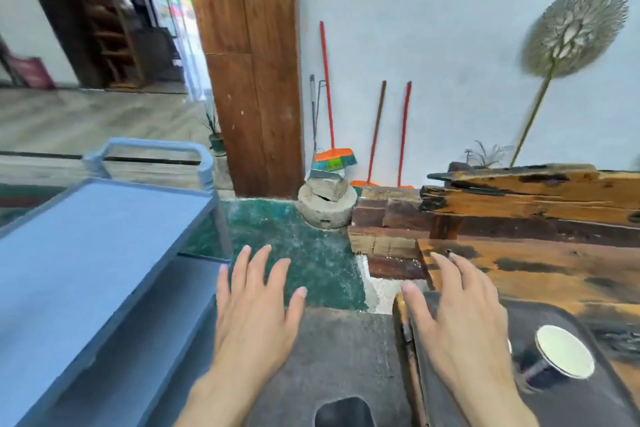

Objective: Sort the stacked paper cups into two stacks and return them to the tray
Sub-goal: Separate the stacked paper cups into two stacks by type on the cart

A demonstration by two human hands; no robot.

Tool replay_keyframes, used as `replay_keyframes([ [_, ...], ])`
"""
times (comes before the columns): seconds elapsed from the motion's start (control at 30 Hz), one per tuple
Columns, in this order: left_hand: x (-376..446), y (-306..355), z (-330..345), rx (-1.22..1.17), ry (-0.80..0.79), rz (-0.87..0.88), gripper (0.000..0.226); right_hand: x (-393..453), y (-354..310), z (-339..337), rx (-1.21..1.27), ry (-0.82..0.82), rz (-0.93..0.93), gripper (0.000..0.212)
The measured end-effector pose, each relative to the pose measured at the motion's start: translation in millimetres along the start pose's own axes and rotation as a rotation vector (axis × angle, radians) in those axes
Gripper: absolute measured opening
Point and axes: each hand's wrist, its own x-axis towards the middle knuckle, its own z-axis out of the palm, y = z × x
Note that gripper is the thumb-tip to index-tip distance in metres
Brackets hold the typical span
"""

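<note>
A stack of paper cups (562,351), dark outside and white inside, stands on a dark tray (575,402) at the lower right. A second white cup rim (509,346) peeks out behind my right hand. My right hand (460,326) hovers over the tray's left part, fingers spread, holding nothing. My left hand (254,308) floats open above the dark floor between the blue cart and the tray, away from the cups.
A blue plastic cart (104,239) with a handle fills the left side. The tray rests on a rough wooden table (540,267). Brooms (332,159) lean on the wall behind a stone block (327,204). A dark shoe (343,412) shows at the bottom.
</note>
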Motion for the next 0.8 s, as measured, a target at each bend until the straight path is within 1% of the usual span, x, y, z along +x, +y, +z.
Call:
replay_keyframes([
  [0.13, -15.2, -50.2, -29.1, 0.063, 0.08, -0.205, 0.048, 13.6, -61.0, 22.3, 0.055, -0.086, -0.193, 0.061],
  [0.23, -39.4, -95.3, -50.5, 0.116, 0.132, -0.38, 0.048, 9.9, -115.9, 38.9, 0.104, -0.182, -0.338, 0.063],
  [0.43, -94.8, -178.4, -94.8, 0.181, 0.264, -0.669, 0.045, -23.0, -226.2, 62.9, 0.205, -0.343, -0.601, 0.066],
  [0.5, -111.3, -204.0, -107.5, 0.195, 0.276, -0.741, 0.046, -39.2, -259.8, 68.4, 0.229, -0.368, -0.673, 0.065],
  [0.6, -138.7, -246.9, -128.5, 0.21, 0.316, -0.844, 0.049, -66.4, -316.5, 77.2, 0.291, -0.412, -0.73, 0.064],
  [0.63, -140.2, -252.0, -129.9, 0.201, 0.32, -0.855, 0.049, -70.1, -321.8, 77.3, 0.318, -0.41, -0.719, 0.062],
  [0.8, -165.8, -320.5, -156.9, 0.209, 0.355, -0.93, 0.049, -109.0, -401.8, 95.2, 0.377, -0.411, -0.789, 0.058],
])
